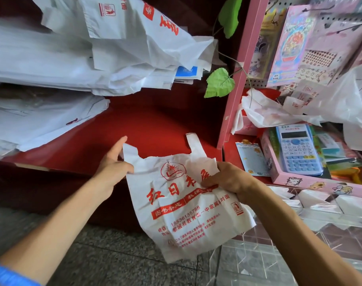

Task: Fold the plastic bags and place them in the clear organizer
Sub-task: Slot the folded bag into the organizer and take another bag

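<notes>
A: Since the fold depends on how the plastic bag [188, 205] hangs between the hands, state its position first.

B: It is held in the air in front of the red surface [155, 120], printed side toward the camera. Its long axis runs from the handles at 12 o'clock to the bottom edge at 6 o'clock, tipped slightly toward 5 o'clock.

A: Hand states?

B: The left hand [112, 164] pinches the bag's left handle at 9 o'clock, with one finger extended upward. The right hand [229, 178] grasps the right edge at 3 o'clock, thumb across the print. The right handle stands free at 1 o'clock.

A: Which hand is nearer the clear organizer [300, 234]?

B: The right. The organizer lies at 4 o'clock from the bag, just beside the right forearm, so that hand is judged better placed for delivery.

A: Limits of view?

B: The fingers behind the bag are hidden. The organizer's walls are transparent and cut off at the frame edge; compartment boundaries are hard to trace. Folded white pieces inside appear to be bags, but this cannot be confirmed.
</notes>
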